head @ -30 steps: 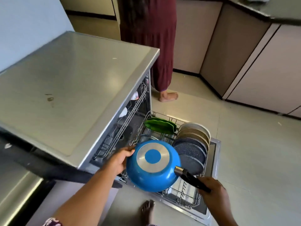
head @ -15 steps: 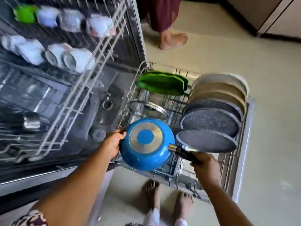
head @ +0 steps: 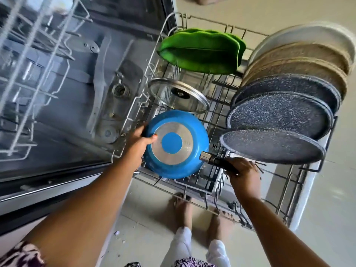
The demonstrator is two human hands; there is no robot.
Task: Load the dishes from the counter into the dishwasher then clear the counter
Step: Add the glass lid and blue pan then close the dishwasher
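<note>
The open grey dishwasher tub lies to the left of the pulled-out lower wire rack, which serves as the landmark here. Along the rack's right side stands a tilted row of round plates on edge: three dark speckled grey ones nearest, then beige speckled ones, then a white one at the rack's far right corner. At the rack's far left corner a bright green leaf-shaped dish stands on edge. The round blue frying pan with a steel disc base is held over the rack's near left corner, turned bottom-up so its base faces the camera; whether its rim touches the tines cannot be told. Just beyond it, in the rack's left middle, a glass lid with a metal rim leans tilted. The left hand grips the pan's left edge, thumb on the steel base and fingers wrapped behind the rim. The right hand, over the rack's near middle, is clenched round the pan's black handle. Below the rack's near edge, two bare feet stand on the pale tiled floor.
</note>
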